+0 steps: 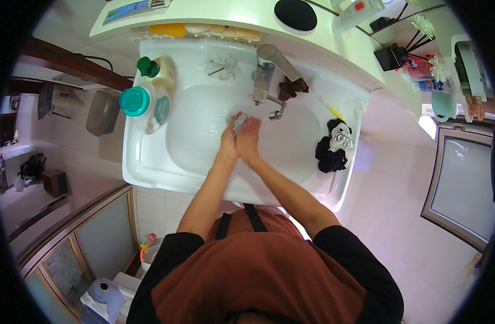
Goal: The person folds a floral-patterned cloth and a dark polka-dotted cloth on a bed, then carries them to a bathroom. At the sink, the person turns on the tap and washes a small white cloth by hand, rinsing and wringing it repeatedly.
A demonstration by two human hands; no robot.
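Over the white washbasin (290, 156), my left hand (229, 141) and my right hand (248, 137) press together at the palms. Between them is a small wet greyish-white cloth (240, 120), mostly hidden by the fingers; whether it is a sock cannot be made out. My right fingers are blurred. Wet streaks and droplets show on the basin wall left of the hands. The chrome faucet (264, 77), with a swivel spout (278, 111), stands behind and to the right of my hands. No clear stream of water is visible from it.
Left rim: a teal-capped detergent bottle (148, 109) and a green-topped pump bottle (162, 73). Back ledge: a crumpled white cloth (227, 67) and bunched brown fabric (290, 89). Right rim: black-and-white bunched fabric, seemingly socks (337, 146). A curved shelf (239, 14) overhangs the back.
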